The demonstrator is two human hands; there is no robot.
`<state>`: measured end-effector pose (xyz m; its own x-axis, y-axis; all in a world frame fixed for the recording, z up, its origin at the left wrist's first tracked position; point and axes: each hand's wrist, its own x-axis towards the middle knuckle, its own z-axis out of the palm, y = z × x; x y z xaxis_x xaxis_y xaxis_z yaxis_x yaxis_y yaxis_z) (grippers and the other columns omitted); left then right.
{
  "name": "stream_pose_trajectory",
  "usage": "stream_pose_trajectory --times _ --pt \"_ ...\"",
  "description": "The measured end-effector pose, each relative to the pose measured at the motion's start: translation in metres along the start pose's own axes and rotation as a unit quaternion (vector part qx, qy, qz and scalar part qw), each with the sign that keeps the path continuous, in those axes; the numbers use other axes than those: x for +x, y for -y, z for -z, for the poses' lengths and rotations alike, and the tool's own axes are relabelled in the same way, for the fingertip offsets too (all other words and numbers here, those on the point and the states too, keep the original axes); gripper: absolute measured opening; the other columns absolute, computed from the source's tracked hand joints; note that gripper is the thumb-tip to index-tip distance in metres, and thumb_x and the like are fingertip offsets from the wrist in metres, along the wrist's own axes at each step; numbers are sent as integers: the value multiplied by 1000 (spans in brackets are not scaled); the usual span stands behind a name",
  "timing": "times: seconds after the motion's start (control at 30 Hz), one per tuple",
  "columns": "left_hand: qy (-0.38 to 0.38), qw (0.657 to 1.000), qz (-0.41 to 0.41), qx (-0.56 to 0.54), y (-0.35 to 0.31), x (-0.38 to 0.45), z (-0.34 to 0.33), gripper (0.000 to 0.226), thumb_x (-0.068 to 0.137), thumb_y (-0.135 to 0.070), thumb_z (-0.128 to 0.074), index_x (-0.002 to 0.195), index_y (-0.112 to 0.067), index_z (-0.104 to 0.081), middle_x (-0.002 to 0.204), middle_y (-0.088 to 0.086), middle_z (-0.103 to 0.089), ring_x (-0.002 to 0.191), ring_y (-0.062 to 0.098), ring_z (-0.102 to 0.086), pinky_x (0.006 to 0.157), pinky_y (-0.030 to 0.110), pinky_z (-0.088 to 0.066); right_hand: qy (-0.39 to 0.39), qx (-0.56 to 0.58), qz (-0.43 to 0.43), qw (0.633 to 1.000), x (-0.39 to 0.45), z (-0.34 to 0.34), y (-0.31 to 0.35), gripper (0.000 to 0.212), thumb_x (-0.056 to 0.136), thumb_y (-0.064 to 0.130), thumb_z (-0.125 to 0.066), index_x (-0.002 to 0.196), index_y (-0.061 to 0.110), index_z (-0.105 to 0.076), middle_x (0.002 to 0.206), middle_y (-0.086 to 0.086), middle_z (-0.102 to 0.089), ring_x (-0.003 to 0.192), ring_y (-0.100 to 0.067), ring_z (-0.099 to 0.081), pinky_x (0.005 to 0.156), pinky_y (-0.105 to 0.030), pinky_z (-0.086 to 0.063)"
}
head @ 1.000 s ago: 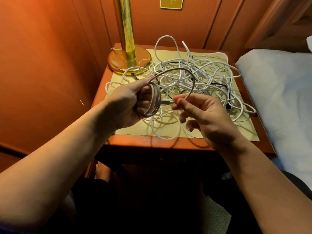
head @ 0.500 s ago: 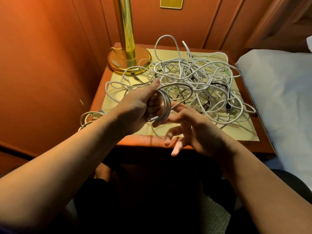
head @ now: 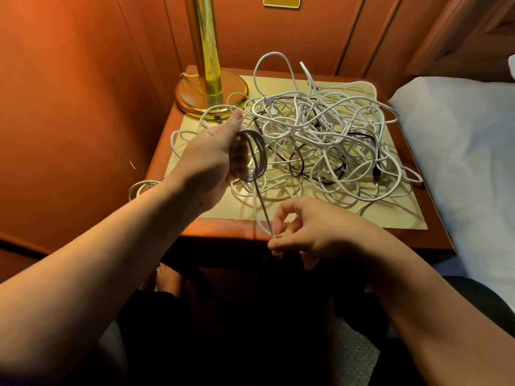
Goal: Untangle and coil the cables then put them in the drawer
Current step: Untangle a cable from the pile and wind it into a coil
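Since half a second ago the right hand has dropped away from the coil toward the near edge of the nightstand, drawing the cable's free tail out straight; a second ago it was feeding a loop at coil height. Its thumb and forefinger now pinch the plug end of the tail, other fingers loosely curled. Left hand grips the coil, fingers curled through its centre and thumb extended along the top, holding it above the front left part of the tabletop. Coil stands roughly on edge, its opening facing right, several turns stacked together. Tail runs from the coil's lower rim down and slightly right to the pinching fingers, long axis near vertical in the view. Tangle of white cables, with at least one black one, lies heaped on the yellow mat, spreading to its right edge. Another white loop shows off the nightstand's left edge, behind the left forearm; what it rests on cannot be told. Brass lamp stands at the back left corner, its base just beside the tangle. White bedding adjoins on the right. Drawer front is in shadow and cannot be made out.
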<state>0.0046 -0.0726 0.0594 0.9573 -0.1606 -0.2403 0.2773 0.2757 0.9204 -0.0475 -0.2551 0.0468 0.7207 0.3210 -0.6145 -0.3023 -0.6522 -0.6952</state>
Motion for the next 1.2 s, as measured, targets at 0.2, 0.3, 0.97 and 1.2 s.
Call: stream_pose_trajectory --times 0.2,0.3,0.97,1.2 --pt "-6 999 1 -32 -3 1 -3 46 109 -42 -42 67 -22 -35 52 -7 -36 47 12 -34 47 25 -34 32 66 45 996 0 1 1 35 91 14 -79 115 15 -53 91 -12 -80 47 -17 -62 50 -31 -55" --pt "5 999 12 -42 -7 2 1 48 109 -42 -41 65 -22 -36 51 -8 -36 44 11 -35 45 25 -34 50 118 71 989 -3 5 -1 41 90 18 -79 121 14 -52 93 -13 -79 48 -21 -61 47 -29 -54" --pt "164 978 19 130 2 -12 -4 45 109 -37 -41 88 -5 -66 66 4 -64 53 13 -53 49 23 -37 9 401 95 911 0 4 31 49 104 49 -42 65 20 -51 68 1 -51 45 -8 -35 41 -19 -31" --pt "143 984 39 104 -1 -10 -5 61 108 -36 -44 51 -21 -57 53 -5 -42 46 10 -38 47 21 -35 23 467 109 877 6 -1 33 42 104 50 -43 74 20 -45 68 5 -15 52 -10 -5 42 -20 -11"
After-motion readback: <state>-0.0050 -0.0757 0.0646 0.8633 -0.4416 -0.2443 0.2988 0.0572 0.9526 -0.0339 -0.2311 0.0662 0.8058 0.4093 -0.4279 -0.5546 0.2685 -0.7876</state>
